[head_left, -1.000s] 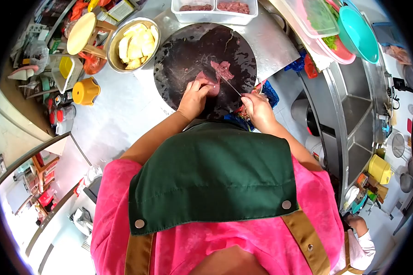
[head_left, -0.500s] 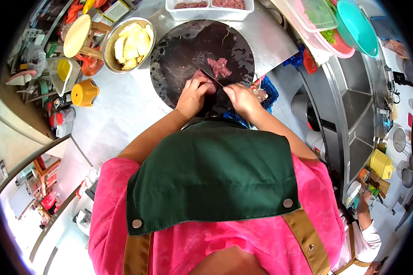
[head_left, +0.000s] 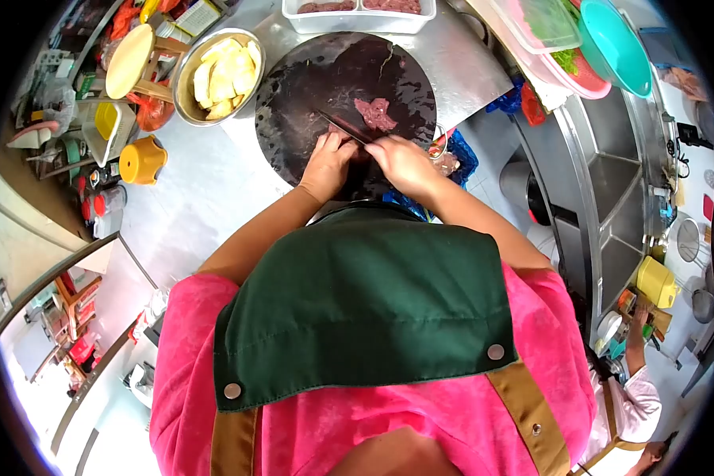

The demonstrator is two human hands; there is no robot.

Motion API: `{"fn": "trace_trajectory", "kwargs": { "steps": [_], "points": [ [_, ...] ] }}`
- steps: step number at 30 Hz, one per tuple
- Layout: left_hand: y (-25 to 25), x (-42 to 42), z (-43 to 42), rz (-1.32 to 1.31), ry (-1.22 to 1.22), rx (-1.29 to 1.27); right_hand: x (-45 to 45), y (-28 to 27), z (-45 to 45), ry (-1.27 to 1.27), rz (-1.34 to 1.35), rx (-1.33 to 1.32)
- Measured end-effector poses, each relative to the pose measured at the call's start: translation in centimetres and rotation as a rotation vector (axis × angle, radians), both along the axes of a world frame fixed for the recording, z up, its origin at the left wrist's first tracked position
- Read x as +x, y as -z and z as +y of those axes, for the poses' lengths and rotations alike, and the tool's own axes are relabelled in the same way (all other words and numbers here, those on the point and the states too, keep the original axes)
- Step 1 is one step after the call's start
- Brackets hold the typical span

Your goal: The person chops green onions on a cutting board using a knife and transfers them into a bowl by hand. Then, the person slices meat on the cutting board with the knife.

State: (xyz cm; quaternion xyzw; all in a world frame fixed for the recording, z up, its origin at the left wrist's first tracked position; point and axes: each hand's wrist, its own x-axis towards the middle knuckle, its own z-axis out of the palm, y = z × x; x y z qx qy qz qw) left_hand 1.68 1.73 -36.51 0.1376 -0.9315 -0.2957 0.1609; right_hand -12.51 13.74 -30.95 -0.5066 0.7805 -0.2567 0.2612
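Note:
A dark round chopping board [head_left: 301, 87] lies on the metal table. My right hand [head_left: 402, 165] is closed round the handle of a knife [head_left: 343, 125], whose blade points up and left across the board. Beside the blade, my left hand [head_left: 326, 164] presses with curled fingers on a piece of red meat [head_left: 335, 128], mostly hidden by the fingers and the knife. Thin slices of meat [head_left: 375, 114] lie in a small heap just beyond my right hand.
Above the board stands a plastic container [head_left: 357, 21] of meat. A metal bowl [head_left: 184, 86] of yellow pieces is at the left. Blue plastic [head_left: 464, 161] hangs by the board's right edge. Another person [head_left: 628, 404] is at the lower right, reaching towards items beside the sink.
My right hand has moved left with the knife, from the slices to the piece under my left hand. The other person's arm has stretched upward.

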Motion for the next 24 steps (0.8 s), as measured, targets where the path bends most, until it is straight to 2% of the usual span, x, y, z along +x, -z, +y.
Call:
{"fn": "trace_trajectory", "kwargs": {
  "steps": [3,5,7,9,10,11,12,13,15,21,24],
  "points": [
    [0.2,-0.2,-0.1,0.033,0.018,0.002,-1.5,1.9,-4.4,0.028,-0.139,-0.107],
    [0.1,0.2,-0.3,0.059,0.021,0.004,-3.8,2.4,-4.8,0.147,-0.102,-0.222],
    [0.0,0.4,-0.2,0.085,-0.003,0.027,-5.5,-1.3,-3.2,0.453,-0.461,-0.025],
    [0.0,0.5,0.1,0.086,-0.021,0.030,-6.6,-1.6,-0.6,0.353,-0.374,-0.058],
    [0.0,0.3,0.0,0.093,-0.029,0.022,-6.2,-1.3,0.8,0.278,-0.242,-0.100],
    [0.0,0.3,0.0,0.097,-0.036,0.023,-5.1,-2.9,1.7,0.238,-0.201,0.024],
    [0.0,0.3,0.0,0.087,-0.028,0.024,-4.3,-2.2,2.9,0.131,-0.124,-0.064],
    [0.0,0.3,-0.1,0.076,-0.019,0.024,-3.4,-1.9,3.8,0.120,-0.113,0.052],
    [-0.4,0.2,0.0,0.064,-0.035,0.031,-2.7,-2.4,4.6,-0.034,-0.135,-0.037],
    [-0.3,0.1,0.0,0.032,-0.021,0.019,-1.8,-2.1,3.0,-0.053,-0.028,0.052],
    [0.5,0.1,-0.1,0.049,0.019,0.009,-1.1,0.9,-1.6,-0.061,0.026,-0.069]
  ]
}}
